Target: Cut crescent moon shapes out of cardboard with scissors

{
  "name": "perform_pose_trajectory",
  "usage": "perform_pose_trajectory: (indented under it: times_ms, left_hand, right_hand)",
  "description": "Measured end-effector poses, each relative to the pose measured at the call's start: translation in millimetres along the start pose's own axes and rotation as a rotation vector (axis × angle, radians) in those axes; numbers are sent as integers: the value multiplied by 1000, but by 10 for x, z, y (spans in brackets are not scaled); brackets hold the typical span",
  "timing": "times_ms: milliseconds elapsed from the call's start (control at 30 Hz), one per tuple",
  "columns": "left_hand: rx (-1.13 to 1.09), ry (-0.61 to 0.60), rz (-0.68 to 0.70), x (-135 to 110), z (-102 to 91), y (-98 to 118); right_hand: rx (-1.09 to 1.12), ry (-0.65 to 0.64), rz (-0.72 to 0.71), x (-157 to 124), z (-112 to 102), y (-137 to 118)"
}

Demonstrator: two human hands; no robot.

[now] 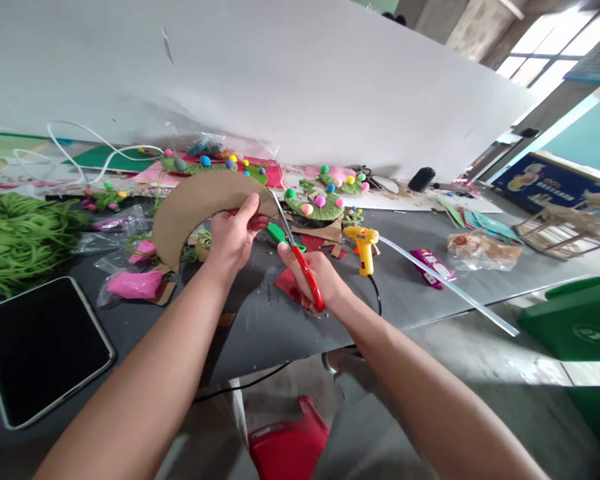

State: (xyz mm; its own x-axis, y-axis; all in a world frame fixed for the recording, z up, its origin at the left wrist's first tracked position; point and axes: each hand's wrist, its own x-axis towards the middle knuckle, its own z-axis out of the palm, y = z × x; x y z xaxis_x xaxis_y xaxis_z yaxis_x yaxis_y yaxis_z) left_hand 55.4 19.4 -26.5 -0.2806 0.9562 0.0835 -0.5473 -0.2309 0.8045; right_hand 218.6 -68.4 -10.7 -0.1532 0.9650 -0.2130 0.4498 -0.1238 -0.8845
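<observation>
My left hand [237,233] pinches the inner edge of a brown cardboard crescent [190,200], thumb on its face, and holds it up above the table. In my right hand [313,273] is a pair of scissors [307,270] with red handles, the fingers wrapped round them. Their blades point up and away, against the right tip of the crescent. Whether the blades are cutting into the cardboard I cannot tell. Behind the crescent are green yarn-wrapped pieces [325,208] dotted with coloured pompoms. Red scraps [290,287] lie beneath my right hand.
A yellow glue gun [364,247] with a long clear glue stick [445,283] is at the right. At the left are a green yarn heap [25,240], a black tablet [47,350] and a pink bagged lump [135,283]. A red stool [290,447] stands below the table edge.
</observation>
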Motion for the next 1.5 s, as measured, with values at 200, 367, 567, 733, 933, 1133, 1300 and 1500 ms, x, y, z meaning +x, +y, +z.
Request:
perform_pose_trajectory:
  times_ms: [200, 367, 567, 733, 933, 1133, 1300, 1500]
  left_hand:
    - [45, -33, -40, -22, -17, 35]
    - [48, -51, -53, -13, -36, 52]
    - [12, -63, -7, -13, -1, 43]
    - [25, -53, -7, -49, 38, 53]
    - [45, -69, -18, -38, -5, 5]
    - [32, -73, -20, -63, 11, 5]
    - [13, -79, -36, -96, 39, 10]
    - [20, -60, -65, -100, 51, -2]
  right_hand:
    - [-10, 45, 12, 74, -42, 55]
    - [48, -20, -37, 57, -215, 54]
    - [25, -129, -26, -44, -226, 39]
    - [25, -112, -42, -35, -165, 84]
    - [46, -105, -52, 0, -138, 118]
    - [39, -84, -40, 24, -124, 132]
    - [23, -70, -47, 18, -121, 122]
    - [22, -25, -10, 3, -88, 107]
